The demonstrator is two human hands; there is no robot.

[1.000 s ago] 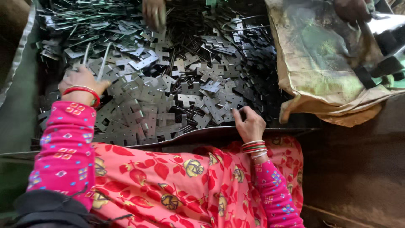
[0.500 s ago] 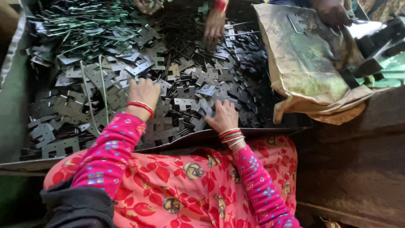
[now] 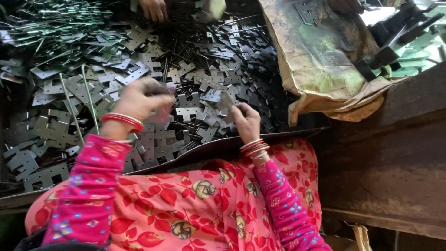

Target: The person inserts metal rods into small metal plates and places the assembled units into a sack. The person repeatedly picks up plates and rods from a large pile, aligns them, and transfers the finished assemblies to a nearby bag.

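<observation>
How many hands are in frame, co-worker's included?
3. Left hand and right hand on the metal plates; another person's hand at the top edge. More may be hidden.

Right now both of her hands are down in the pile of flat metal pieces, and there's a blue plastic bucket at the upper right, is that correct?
Not quite. The head view shows a worn brownish sack at the upper right. The left hand and right hand are indeed in the pile of flat metal pieces.
</observation>
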